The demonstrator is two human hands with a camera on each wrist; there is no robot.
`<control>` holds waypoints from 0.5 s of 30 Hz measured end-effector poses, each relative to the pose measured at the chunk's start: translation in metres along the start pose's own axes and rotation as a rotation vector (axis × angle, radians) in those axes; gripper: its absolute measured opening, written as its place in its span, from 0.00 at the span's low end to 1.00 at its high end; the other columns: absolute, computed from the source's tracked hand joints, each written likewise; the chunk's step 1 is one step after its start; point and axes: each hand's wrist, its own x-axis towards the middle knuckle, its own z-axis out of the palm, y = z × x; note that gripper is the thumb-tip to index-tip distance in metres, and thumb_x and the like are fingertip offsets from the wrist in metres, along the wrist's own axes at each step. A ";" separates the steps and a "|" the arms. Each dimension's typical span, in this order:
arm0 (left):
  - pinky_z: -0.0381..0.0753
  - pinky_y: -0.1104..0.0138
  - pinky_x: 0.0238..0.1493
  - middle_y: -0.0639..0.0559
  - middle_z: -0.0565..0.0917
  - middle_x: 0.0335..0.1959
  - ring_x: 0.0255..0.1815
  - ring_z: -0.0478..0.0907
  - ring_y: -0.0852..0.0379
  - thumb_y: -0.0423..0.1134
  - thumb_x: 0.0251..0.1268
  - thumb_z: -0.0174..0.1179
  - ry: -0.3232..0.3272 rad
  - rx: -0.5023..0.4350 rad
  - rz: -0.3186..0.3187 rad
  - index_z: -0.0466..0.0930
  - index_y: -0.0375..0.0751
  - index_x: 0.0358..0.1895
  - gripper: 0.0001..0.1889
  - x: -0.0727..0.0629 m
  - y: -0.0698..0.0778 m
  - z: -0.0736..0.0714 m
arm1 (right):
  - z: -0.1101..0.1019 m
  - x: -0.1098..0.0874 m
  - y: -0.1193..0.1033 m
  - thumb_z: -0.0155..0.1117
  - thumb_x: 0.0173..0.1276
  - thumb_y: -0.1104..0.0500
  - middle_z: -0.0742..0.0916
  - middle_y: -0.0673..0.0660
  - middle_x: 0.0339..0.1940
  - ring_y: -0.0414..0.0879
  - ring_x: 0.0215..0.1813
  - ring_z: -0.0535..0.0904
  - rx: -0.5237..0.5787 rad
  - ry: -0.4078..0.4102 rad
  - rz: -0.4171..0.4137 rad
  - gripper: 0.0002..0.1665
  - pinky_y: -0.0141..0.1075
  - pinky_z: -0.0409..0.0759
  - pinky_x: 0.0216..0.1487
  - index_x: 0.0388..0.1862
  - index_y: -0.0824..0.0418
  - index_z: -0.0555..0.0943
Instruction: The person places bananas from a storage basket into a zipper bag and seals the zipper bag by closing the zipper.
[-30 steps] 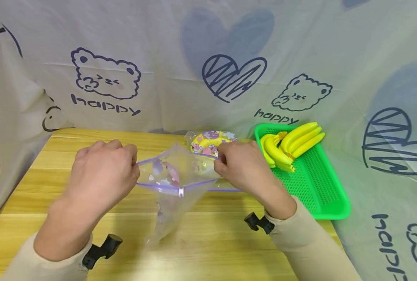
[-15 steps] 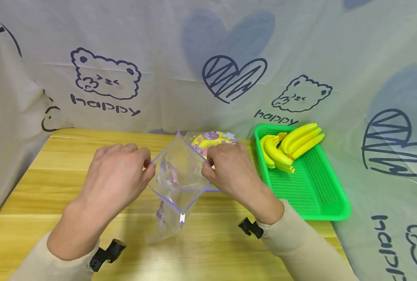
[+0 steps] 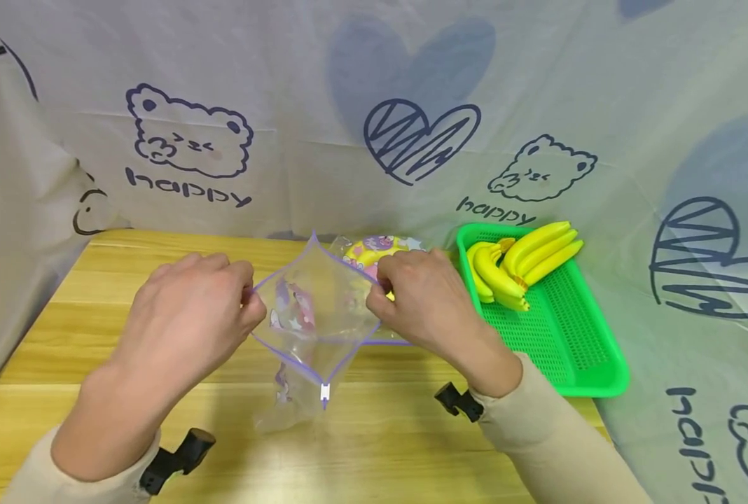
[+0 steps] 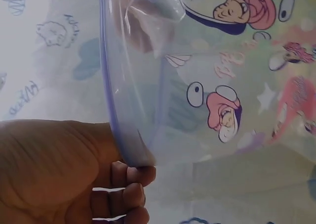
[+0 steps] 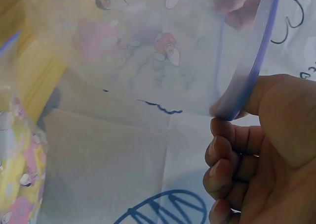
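A clear zip bag (image 3: 305, 308) printed with cartoon figures hangs a little left of centre in the head view, above the wooden table (image 3: 97, 315), its mouth spread into a diamond edged by a purple zip strip (image 3: 286, 358). The left hand (image 3: 188, 311) pinches one side of that rim and the right hand (image 3: 427, 297) pinches the other; both wrist views show thumb and fingers closed on the edge with the mouth stretched between them. The film should be very light, limp and rather slick, likely to sag or fold shut if either side is let go; the strip looks the stiffest part, so its two sides seem the best place to hold. The white slider (image 3: 325, 392) sits at the near corner of the mouth, towards the bottom of the frame. I can make out no load inside this bag. Behind it, just above centre, lies a second printed bag (image 3: 380, 243), partly hidden by the right hand, with something yellow showing through; what that is I cannot tell for sure. At the right of the frame, a green perforated plastic basket (image 3: 591, 390) holds bunched yellow bananas (image 3: 547, 250) in its far part. A pale cloth (image 3: 298, 105) with drawn bears and hearts fills the top of the frame.
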 end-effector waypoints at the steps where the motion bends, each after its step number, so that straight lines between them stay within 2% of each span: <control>1: 0.59 0.61 0.25 0.54 0.64 0.16 0.21 0.62 0.50 0.33 0.55 0.55 0.004 -0.003 0.003 0.63 0.50 0.16 0.14 -0.001 0.001 -0.002 | -0.001 0.000 -0.001 0.61 0.59 0.61 0.71 0.47 0.15 0.44 0.23 0.68 0.007 -0.001 -0.006 0.16 0.41 0.63 0.32 0.15 0.51 0.69; 7: 0.58 0.61 0.23 0.54 0.63 0.15 0.19 0.60 0.50 0.33 0.55 0.55 -0.001 0.018 0.057 0.61 0.49 0.15 0.16 -0.003 0.004 -0.002 | -0.001 0.005 -0.006 0.62 0.59 0.60 0.72 0.46 0.14 0.44 0.22 0.69 0.002 -0.044 -0.031 0.15 0.43 0.67 0.33 0.15 0.51 0.70; 11: 0.61 0.59 0.22 0.53 0.65 0.15 0.18 0.63 0.50 0.32 0.55 0.57 -0.099 0.060 0.043 0.62 0.49 0.15 0.17 -0.004 0.001 0.002 | 0.004 0.007 -0.007 0.62 0.60 0.58 0.74 0.46 0.15 0.44 0.23 0.71 -0.018 -0.113 0.005 0.15 0.45 0.69 0.38 0.16 0.51 0.71; 15: 0.63 0.58 0.23 0.53 0.66 0.16 0.19 0.65 0.50 0.33 0.57 0.58 -0.182 0.050 0.018 0.64 0.49 0.16 0.16 -0.002 0.001 0.007 | 0.011 0.008 -0.007 0.61 0.62 0.58 0.74 0.46 0.16 0.45 0.25 0.71 -0.034 -0.138 0.024 0.14 0.47 0.70 0.42 0.17 0.51 0.71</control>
